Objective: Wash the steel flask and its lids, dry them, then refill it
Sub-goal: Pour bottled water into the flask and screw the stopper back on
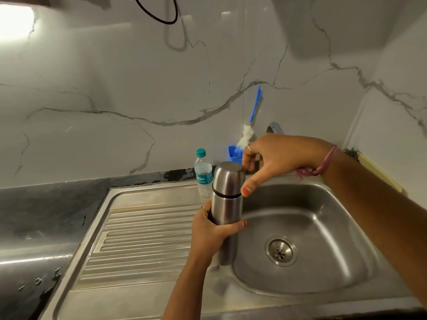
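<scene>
Flask (225,211) stood upright over the near-left rim of the sink (323,250), its long axis vertical, my left hand (215,229) wrapped around the lower body. Its cup lid (228,179) was on top, directly below my right hand (270,158), which came in from the right with thumb spread down the lid's right side and fingers curled at its far edge, loosely, not yet a firm grip. I judged unscrewing came next. A water bottle (203,174) stood just behind, a bottle brush (248,132) farther back.
</scene>
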Tool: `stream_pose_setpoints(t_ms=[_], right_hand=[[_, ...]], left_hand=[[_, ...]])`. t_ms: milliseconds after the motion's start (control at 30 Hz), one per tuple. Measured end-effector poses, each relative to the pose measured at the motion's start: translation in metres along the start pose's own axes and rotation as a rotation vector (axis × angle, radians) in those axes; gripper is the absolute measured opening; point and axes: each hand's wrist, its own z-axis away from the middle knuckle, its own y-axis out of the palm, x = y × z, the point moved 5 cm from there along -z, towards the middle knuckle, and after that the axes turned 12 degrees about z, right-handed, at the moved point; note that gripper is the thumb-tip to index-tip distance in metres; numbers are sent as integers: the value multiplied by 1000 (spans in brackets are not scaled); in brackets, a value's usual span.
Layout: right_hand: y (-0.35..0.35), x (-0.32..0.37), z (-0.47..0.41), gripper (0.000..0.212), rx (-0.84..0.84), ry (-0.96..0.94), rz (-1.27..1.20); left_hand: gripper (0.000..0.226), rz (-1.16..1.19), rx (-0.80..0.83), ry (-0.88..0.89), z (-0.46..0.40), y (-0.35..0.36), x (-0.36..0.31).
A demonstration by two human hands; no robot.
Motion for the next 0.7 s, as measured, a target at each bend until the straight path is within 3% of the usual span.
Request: stream_pose_setpoints(t_ms=[133,267,533,700], right_hand=[[6,0,-5,95,55,-95,-41],[12,12,-13,73,96,-260,-81],[12,21,-17,54,-51,-107,-31],[16,22,-16,64,-169,29,269]], left_hand=[[66,-27,17,26,-2,-2,-3],[67,-55,23,29,-5,-1,-2],[65,-62,17,35,-6,3,-1],[68,-49,19,21,-6,5,3]])
